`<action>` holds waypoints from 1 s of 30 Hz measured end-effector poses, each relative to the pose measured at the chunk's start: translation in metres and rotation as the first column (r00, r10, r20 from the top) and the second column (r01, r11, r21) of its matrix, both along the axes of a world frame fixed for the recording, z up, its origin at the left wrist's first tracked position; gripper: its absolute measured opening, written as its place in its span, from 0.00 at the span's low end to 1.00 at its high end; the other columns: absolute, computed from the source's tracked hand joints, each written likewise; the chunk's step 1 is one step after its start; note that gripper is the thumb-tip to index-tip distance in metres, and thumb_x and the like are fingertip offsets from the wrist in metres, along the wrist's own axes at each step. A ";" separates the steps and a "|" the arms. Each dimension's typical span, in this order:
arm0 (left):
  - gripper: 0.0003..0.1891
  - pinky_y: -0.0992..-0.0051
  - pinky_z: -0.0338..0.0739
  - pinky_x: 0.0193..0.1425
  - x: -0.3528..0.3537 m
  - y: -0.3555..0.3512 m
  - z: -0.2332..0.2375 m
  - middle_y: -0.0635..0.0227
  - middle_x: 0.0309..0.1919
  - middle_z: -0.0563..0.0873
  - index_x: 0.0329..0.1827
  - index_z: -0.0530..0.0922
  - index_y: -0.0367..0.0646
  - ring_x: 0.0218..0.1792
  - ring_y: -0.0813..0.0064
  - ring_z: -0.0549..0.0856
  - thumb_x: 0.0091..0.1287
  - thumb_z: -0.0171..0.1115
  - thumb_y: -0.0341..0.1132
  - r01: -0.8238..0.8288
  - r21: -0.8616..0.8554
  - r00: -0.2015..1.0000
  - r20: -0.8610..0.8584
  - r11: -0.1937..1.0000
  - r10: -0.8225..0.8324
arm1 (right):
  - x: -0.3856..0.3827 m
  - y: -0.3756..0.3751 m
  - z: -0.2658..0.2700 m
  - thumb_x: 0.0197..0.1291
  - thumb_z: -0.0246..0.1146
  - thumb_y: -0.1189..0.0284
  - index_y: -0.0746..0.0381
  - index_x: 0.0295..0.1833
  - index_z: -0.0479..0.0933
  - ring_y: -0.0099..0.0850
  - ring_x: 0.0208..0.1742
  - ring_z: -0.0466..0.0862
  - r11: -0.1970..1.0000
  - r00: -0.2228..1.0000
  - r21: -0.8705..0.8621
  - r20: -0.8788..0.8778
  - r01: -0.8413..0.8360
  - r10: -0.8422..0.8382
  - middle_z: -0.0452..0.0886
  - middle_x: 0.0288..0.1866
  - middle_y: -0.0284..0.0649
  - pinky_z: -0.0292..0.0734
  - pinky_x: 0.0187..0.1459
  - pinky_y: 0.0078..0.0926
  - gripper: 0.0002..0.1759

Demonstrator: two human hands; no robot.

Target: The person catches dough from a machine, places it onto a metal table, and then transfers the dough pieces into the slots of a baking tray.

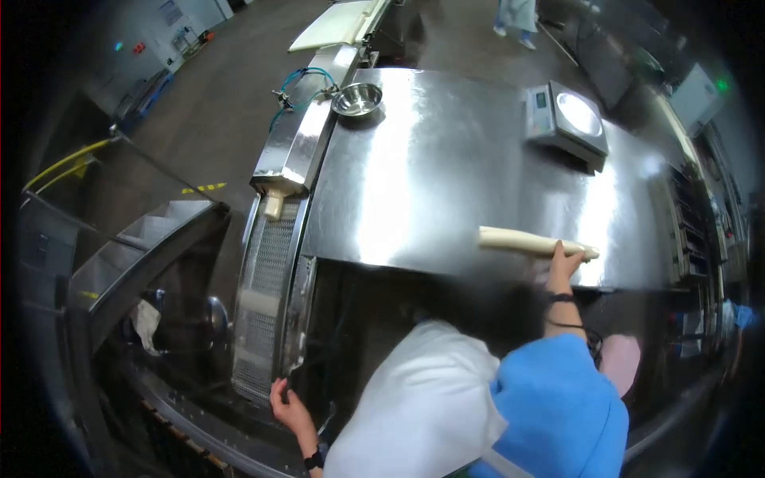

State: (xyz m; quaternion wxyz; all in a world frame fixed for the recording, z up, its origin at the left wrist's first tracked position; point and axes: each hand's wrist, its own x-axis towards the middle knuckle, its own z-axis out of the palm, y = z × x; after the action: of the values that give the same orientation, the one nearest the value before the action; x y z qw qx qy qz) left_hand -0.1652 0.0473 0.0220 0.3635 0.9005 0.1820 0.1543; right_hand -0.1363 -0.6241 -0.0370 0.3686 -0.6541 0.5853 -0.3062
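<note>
A long pale dough log (518, 239) lies across the front of the steel table (446, 175), to the right of its middle. My right hand (564, 259) is closed round it near its right end. At lower left, my left hand (292, 410) is beside the near end of a mesh conveyor belt (267, 263), its fingers apart and nothing in them. A short pale dough piece (274, 205) sticks out of the metal housing (291, 151) over the belt. Nearer to me, a blurred pale piece (259, 303) rests on the mesh.
A digital scale (564, 123) stands at the table's back right. Beside the housing sits a steel bowl (358, 100), with blue hoses (307, 73) close by. Metal troughs (143, 239) are on the left. Another person (516, 17) stands at the far back.
</note>
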 end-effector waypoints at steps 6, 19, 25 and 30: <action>0.15 0.64 0.68 0.65 0.045 -0.058 0.011 0.56 0.51 0.82 0.44 0.81 0.37 0.57 0.58 0.78 0.54 0.57 0.16 0.070 -0.023 0.996 -0.055 0.997 -0.071 | 0.108 0.005 0.000 0.59 0.58 0.57 0.71 0.75 0.34 0.48 0.79 0.44 0.995 0.898 -0.068 -0.438 -0.072 0.035 0.40 0.78 0.60 0.36 0.77 0.40 0.52; 0.15 0.67 0.72 0.61 -0.009 -0.083 0.003 0.59 0.46 0.85 0.43 0.82 0.38 0.52 0.62 0.82 0.54 0.57 0.16 -0.207 -0.004 0.958 -0.202 0.978 0.202 | 0.389 0.113 0.002 0.52 0.61 0.74 0.60 0.77 0.45 0.55 0.70 0.61 0.429 0.448 -0.144 -0.409 -0.892 0.795 0.45 0.77 0.59 0.57 0.70 0.42 0.47; 0.14 0.69 0.72 0.60 -0.024 -0.088 0.001 0.61 0.44 0.85 0.43 0.82 0.38 0.50 0.65 0.82 0.54 0.58 0.17 -0.292 -0.077 0.919 -0.297 0.953 0.258 | 0.370 0.201 0.006 0.49 0.57 0.83 0.63 0.72 0.59 0.55 0.58 0.72 -0.006 0.112 -0.257 -0.441 -0.966 0.890 0.54 0.73 0.61 0.69 0.63 0.40 0.40; 0.13 0.69 0.73 0.59 0.009 -0.066 -0.003 0.59 0.44 0.85 0.43 0.82 0.38 0.49 0.63 0.82 0.55 0.59 0.18 -0.159 -0.100 0.950 -0.287 0.982 0.125 | 0.302 0.230 0.008 0.48 0.56 0.83 0.64 0.71 0.60 0.55 0.61 0.70 -0.114 0.066 -0.363 -0.448 -0.925 0.891 0.55 0.73 0.61 0.67 0.64 0.40 0.39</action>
State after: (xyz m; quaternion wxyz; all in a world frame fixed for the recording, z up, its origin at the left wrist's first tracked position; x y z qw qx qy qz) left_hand -0.1566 -0.0188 0.0189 0.3766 0.8739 0.3048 0.0402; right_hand 0.1655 -0.3942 -0.0286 0.2409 -0.9542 -0.1392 -0.1101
